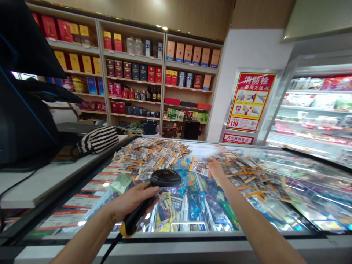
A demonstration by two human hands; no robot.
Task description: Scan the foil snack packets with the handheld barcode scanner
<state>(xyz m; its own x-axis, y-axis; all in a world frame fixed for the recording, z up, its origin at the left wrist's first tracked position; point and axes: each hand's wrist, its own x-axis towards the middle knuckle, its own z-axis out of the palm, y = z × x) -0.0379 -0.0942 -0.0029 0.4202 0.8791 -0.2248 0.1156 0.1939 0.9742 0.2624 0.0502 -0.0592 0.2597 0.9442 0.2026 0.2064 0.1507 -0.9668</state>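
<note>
My left hand (pixel 132 201) is wrapped round the grip of a black barcode scanner (pixel 162 179) with a yellow base, its head pointing out over the chest freezer (pixel 176 238). My right hand (pixel 216 169) reaches forward into the freezer and closes on a small orange-and-clear snack packet (pixel 202 169) at the edge of a heap. A second heap of like packets (pixel 154 152) lies further back left. Blue and yellow frozen packs (pixel 189 205) lie below the scanner.
A white counter (pixel 46 179) on the left carries a black monitor (pixel 22 121) and a striped bag (pixel 97 139). Wooden shelves of boxed bottles (pixel 137 69) line the back wall. A red fire-hose poster (pixel 250 102) and an open chiller (pixel 316 113) stand to the right.
</note>
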